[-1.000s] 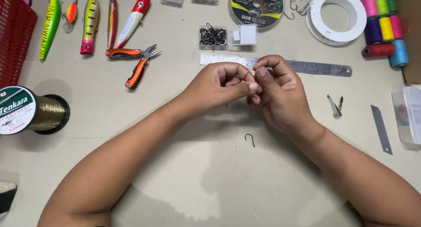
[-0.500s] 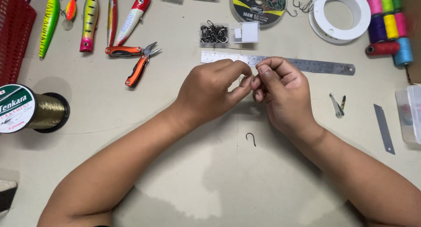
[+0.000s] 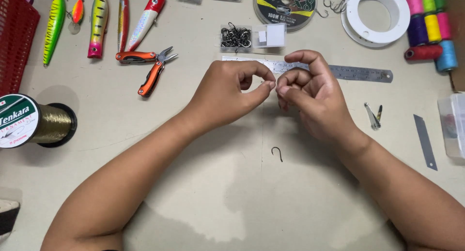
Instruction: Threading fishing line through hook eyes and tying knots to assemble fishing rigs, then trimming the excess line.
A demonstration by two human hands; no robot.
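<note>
My left hand (image 3: 226, 90) and my right hand (image 3: 316, 98) meet above the middle of the table, thumbs and forefingers pinched together at one spot. Whatever sits between the fingertips is too small to make out. A single dark fishing hook (image 3: 277, 153) lies loose on the table just below the hands. Behind them lie a steel ruler (image 3: 361, 74) and a small clear box of hooks (image 3: 236, 38).
Orange-handled pliers (image 3: 150, 69) and several painted lures (image 3: 99, 23) lie at the back left beside a red basket (image 3: 17, 42). A gold line spool (image 3: 36, 122) stands left. Line reels (image 3: 286, 6), thread spools (image 3: 431, 25), a small metal tool (image 3: 372, 116), a blade (image 3: 425, 142) and a clear box (image 3: 453, 125) sit right.
Both hands have stayed together above the ruler, with the fingers shifting slightly; the right forefinger now arches higher. The loose hook has not moved.
</note>
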